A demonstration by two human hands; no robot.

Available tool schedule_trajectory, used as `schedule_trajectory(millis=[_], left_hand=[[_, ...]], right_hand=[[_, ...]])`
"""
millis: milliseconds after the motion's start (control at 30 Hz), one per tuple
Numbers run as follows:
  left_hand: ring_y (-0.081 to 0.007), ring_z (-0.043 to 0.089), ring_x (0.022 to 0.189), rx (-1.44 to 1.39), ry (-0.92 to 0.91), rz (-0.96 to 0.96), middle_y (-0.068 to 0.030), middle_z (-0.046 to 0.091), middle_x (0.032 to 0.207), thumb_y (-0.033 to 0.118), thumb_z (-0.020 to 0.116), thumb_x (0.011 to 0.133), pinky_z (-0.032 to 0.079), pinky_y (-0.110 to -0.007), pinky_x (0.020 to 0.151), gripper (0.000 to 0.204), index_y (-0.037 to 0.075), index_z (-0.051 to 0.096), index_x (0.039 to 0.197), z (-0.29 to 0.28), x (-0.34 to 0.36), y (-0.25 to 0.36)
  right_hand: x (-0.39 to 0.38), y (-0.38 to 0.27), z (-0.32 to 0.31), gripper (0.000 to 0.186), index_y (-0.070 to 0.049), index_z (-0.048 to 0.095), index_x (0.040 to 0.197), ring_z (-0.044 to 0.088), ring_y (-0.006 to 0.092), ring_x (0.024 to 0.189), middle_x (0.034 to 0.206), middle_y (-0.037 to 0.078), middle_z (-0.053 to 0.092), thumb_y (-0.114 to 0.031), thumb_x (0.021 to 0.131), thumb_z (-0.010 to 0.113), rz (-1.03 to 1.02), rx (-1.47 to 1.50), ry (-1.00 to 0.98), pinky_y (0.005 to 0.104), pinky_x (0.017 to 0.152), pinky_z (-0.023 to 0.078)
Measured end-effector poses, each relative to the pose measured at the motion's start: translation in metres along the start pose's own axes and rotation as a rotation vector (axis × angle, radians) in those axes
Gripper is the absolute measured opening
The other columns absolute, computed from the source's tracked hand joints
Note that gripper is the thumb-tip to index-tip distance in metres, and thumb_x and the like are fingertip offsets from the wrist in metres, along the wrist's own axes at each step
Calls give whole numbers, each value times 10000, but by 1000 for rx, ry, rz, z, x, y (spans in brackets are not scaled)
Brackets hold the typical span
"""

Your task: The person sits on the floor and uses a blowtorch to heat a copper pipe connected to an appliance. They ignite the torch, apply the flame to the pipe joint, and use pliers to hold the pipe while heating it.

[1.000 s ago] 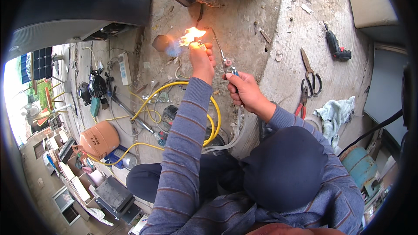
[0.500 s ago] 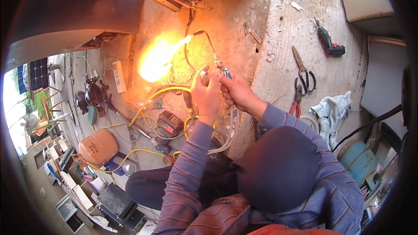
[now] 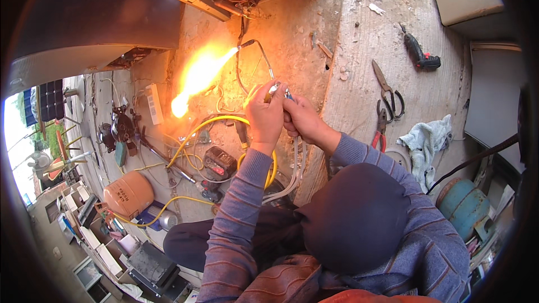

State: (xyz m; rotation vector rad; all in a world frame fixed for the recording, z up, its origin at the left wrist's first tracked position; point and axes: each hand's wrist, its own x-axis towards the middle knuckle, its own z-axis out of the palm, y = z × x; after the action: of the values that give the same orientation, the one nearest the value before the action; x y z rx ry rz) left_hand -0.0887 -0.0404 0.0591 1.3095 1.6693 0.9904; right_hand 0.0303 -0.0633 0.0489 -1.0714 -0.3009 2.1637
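Observation:
My right hand (image 3: 307,120) is closed round the handle of a gas torch (image 3: 271,67). The torch's thin bent neck rises from my fists, and a long bright flame (image 3: 203,78) streams from its tip toward the lower left. Pale hoses (image 3: 295,171) run down from the handle toward my lap. My left hand (image 3: 264,115) is closed beside the right, touching it near the torch's valve end. Between its fingers shows a small yellow object with a metal end (image 3: 272,92); its kind is hard to make out. A yellow hose (image 3: 205,123) curves behind my left wrist.
An appliance with open underside (image 3: 230,0) stands beyond the flame. A cordless drill (image 3: 216,168) and an orange gas cylinder (image 3: 128,193) lie on the left. Rightward are tin snips (image 3: 387,90), red-handled pliers (image 3: 380,132), a black power tool (image 3: 420,53), a cloth (image 3: 424,143) and a teal cylinder (image 3: 463,207).
The flame has become narrower and tilts more steeply downward. My left hand has turned slightly, bringing the small yellow object more into sight. My right hand keeps its hold on the torch.

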Motion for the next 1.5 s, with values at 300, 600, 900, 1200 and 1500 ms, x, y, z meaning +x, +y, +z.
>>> schedule_trajectory(millis=[300,600,900,1200,1500], left_hand=[[-85,666,827,-15,-33,29,-58,737,967,113,762,957,537,-240,709,231,-56,732,1112,-3,0,1],[-190,670,823,89,-11,126,-105,701,928,131,792,911,524,-317,739,235,-35,742,1070,-5,1,15],[-143,675,825,82,-29,113,-86,710,949,108,776,931,535,-283,736,221,-43,738,1088,-5,0,14],[-141,672,835,71,-29,108,-81,709,946,96,771,932,535,-281,738,213,-41,739,1092,-5,-1,14],[-111,649,792,108,119,125,-71,711,931,208,743,975,527,-266,710,319,-64,702,1135,-6,-12,0]], right_hand=[[-4,-5,5,185,-140,525,949,333,75,459,642,-42,409,-271,1074,484,-18,0,12,272,414,248],[-7,-9,9,212,-109,521,958,384,62,480,656,-47,432,-286,1075,523,-67,-60,34,274,411,289],[-8,-7,4,226,-117,512,947,368,60,475,674,-50,432,-304,1076,514,-50,-10,-4,267,414,286],[-7,-6,3,208,-114,520,945,384,64,471,676,-44,436,-279,1069,501,-57,-20,-9,270,413,303],[-8,-8,4,223,-101,543,948,417,74,475,672,-40,462,-289,1068,527,-69,-62,27,280,412,331]])
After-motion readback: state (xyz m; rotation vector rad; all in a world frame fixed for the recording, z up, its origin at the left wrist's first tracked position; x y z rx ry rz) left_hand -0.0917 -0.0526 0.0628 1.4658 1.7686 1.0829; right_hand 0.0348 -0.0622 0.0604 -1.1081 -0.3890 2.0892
